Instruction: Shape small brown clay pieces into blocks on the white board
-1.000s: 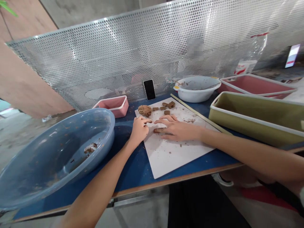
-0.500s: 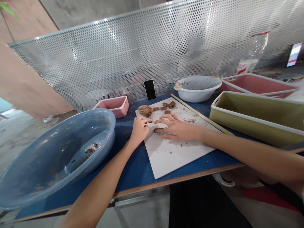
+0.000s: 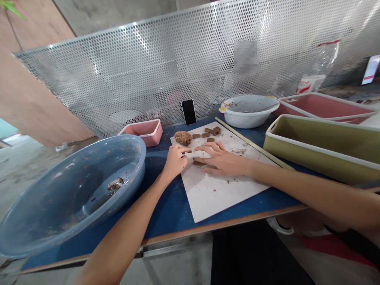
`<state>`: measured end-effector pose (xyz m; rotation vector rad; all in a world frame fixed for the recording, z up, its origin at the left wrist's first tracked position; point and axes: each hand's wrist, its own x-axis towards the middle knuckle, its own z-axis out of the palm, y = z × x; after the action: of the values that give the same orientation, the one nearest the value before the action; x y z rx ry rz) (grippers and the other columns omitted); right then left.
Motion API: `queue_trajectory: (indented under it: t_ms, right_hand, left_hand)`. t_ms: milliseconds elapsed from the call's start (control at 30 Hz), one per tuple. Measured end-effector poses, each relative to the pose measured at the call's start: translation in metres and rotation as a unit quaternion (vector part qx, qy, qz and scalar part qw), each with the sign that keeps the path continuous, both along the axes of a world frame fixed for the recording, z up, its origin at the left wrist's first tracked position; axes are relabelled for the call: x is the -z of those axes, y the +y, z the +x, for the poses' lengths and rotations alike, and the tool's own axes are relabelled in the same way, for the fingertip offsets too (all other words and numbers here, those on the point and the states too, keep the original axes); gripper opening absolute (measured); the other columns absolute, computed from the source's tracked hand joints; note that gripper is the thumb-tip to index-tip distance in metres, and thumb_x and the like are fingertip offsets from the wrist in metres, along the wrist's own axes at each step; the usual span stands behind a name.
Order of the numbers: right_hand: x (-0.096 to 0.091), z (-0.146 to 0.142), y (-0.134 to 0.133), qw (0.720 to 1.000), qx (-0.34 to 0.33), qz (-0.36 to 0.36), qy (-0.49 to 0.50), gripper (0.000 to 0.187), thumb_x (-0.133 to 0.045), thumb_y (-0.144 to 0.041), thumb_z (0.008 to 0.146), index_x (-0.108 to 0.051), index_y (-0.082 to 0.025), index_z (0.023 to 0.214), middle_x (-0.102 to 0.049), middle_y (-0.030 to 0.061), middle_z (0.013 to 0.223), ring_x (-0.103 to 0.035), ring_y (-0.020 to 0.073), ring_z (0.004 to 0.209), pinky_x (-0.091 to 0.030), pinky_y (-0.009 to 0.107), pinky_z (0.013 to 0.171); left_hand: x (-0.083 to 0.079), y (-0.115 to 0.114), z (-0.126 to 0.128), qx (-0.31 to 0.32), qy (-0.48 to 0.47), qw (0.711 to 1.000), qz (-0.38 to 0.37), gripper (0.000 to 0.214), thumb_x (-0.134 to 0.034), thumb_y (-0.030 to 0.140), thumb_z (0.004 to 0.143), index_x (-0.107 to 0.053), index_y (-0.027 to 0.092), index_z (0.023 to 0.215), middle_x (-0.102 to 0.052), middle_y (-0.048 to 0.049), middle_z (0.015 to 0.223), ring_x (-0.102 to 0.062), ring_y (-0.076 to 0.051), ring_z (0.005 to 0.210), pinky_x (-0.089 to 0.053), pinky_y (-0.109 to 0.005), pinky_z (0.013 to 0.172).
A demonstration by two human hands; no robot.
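A white board (image 3: 219, 194) lies on the blue table (image 3: 166, 206). My right hand (image 3: 224, 160) rests flat on the board, fingers spread, over a small brown clay piece (image 3: 198, 162). My left hand (image 3: 175, 160) is curled at the board's left edge, its forefinger tip pinching a bit of clay I cannot make out clearly. Beyond the hands sit a round brown clay lump (image 3: 183, 137) and several small clay blocks (image 3: 210, 132).
A large blue basin (image 3: 68, 194) with clay scraps stands at the left. A small pink tray (image 3: 142, 130), a black phone (image 3: 189, 111), a white bowl (image 3: 247, 111), a wooden stick (image 3: 252, 144), an olive tray (image 3: 323, 144) and a pink tray (image 3: 323, 105) ring the board. Perforated metal screen behind.
Both hands stay almost where they were on the board; only the fingers shift slightly around the small clay piece. The camera has drifted a little.
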<state>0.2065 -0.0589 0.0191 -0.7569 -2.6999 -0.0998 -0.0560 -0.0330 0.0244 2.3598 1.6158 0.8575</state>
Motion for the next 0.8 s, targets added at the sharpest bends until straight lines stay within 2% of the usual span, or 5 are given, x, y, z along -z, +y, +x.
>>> queue_trajectory:
  t_ms: [267, 467, 667, 800]
  right_hand:
    - [-0.0027, -0.0020, -0.0034, 1.000, -0.021, -0.015, -0.006, 0.050, -0.045, -0.052, 0.120, -0.069, -0.030, 0.158, -0.043, 0.0165, 0.177, -0.031, 0.0434, 0.164, -0.041, 0.070, 0.123]
    - [-0.0055, 0.0046, -0.0013, 0.999, 0.014, -0.026, 0.020, 0.051, -0.045, -0.051, 0.120, -0.060, -0.036, 0.166, -0.041, 0.0138, 0.179, -0.036, 0.0430, 0.160, -0.042, 0.071, 0.123]
    - [-0.0020, 0.0015, -0.0024, 1.000, -0.012, -0.021, 0.000, 0.050, -0.043, -0.051, 0.120, -0.070, -0.030, 0.157, -0.045, 0.0184, 0.175, -0.035, 0.0447, 0.161, -0.041, 0.073, 0.122]
    - [-0.0022, 0.0049, -0.0004, 1.000, -0.011, -0.007, -0.001, 0.051, -0.045, -0.053, 0.119, -0.068, -0.033, 0.160, -0.047, 0.0163, 0.174, -0.039, 0.0445, 0.158, -0.040, 0.074, 0.122]
  left_hand:
    - [-0.0005, 0.0008, -0.0010, -0.007, 0.008, 1.000, 0.005, 0.049, -0.056, 0.000, 0.084, -0.092, 0.025, 0.106, -0.074, -0.0079, 0.101, -0.065, -0.029, 0.103, -0.053, -0.046, 0.107]
    - [-0.0002, 0.0007, -0.0012, -0.006, 0.008, 1.000, 0.005, 0.049, -0.056, 0.000, 0.084, -0.092, 0.025, 0.106, -0.074, -0.0084, 0.102, -0.065, -0.029, 0.103, -0.053, -0.047, 0.108]
    - [0.0008, 0.0009, -0.0017, -0.009, 0.008, 1.000, 0.009, 0.048, -0.055, 0.002, 0.085, -0.092, 0.024, 0.107, -0.076, -0.0094, 0.106, -0.065, -0.029, 0.104, -0.054, -0.048, 0.107]
    - [0.0014, 0.0007, -0.0024, -0.014, 0.008, 1.000, 0.007, 0.050, -0.054, 0.002, 0.086, -0.093, 0.024, 0.109, -0.075, -0.0097, 0.102, -0.064, -0.030, 0.104, -0.055, -0.047, 0.105]
